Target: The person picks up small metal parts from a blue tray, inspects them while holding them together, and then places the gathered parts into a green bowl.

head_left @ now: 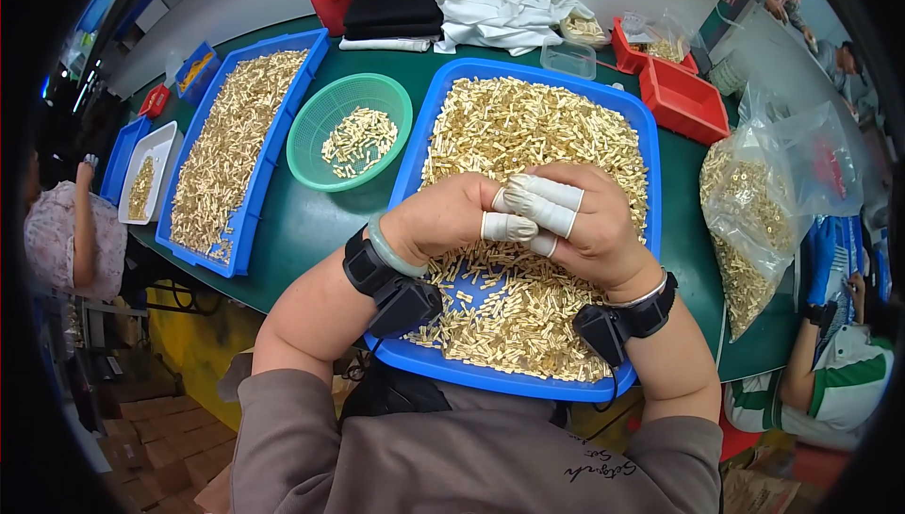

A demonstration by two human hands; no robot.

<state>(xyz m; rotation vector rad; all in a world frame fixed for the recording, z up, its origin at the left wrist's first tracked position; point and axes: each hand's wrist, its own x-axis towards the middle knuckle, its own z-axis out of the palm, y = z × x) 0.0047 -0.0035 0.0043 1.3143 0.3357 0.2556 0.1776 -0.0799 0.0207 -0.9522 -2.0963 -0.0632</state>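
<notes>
My left hand (451,215) and my right hand (596,227) meet above a blue tray (401,356) heaped with small brass-coloured metal pieces (528,128). White finger cots (547,203) cover several of my fingertips. The fingers of both hands are bent and pressed together at the tips. Whatever lies between them, if anything, is hidden by the cots. Under my hands, a patch of the tray's blue bottom shows among the pieces.
Left of the tray sits a green mesh basket (304,151) with some pieces. Beyond it lies a long blue tray (247,252) of pieces. A clear plastic bag (754,250) of metal parts, red bins (683,99), white cloths (500,5) and a red flask (328,0) stand around. People work on both sides.
</notes>
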